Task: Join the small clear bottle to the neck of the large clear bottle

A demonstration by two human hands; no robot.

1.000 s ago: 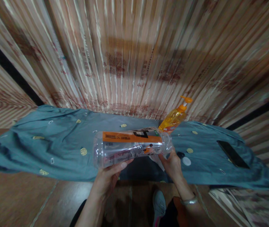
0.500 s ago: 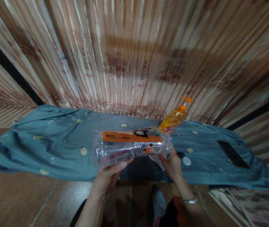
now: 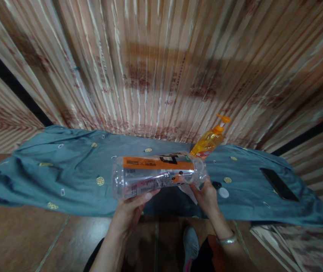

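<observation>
A large clear plastic bottle [image 3: 156, 174] with an orange label lies sideways in both my hands above the cloth-covered table. My left hand [image 3: 131, 211] supports its base end from below, thumb along the near side. Around the neck end on the right, my right hand [image 3: 205, 196] is closed, its fingers partly hidden behind the plastic. Something white and thin, perhaps a tissue [image 3: 189, 193], hangs beside the right hand under the bottle. Just behind the neck stands a pump bottle [image 3: 208, 141] of yellow-orange liquid.
Right of my right hand, a round white cap [image 3: 223, 192] and a small black object [image 3: 216, 185] lie on the teal patterned cloth [image 3: 73, 166]. A dark phone [image 3: 279, 184] rests farther right. Pleated curtains [image 3: 161, 68] hang close behind the table.
</observation>
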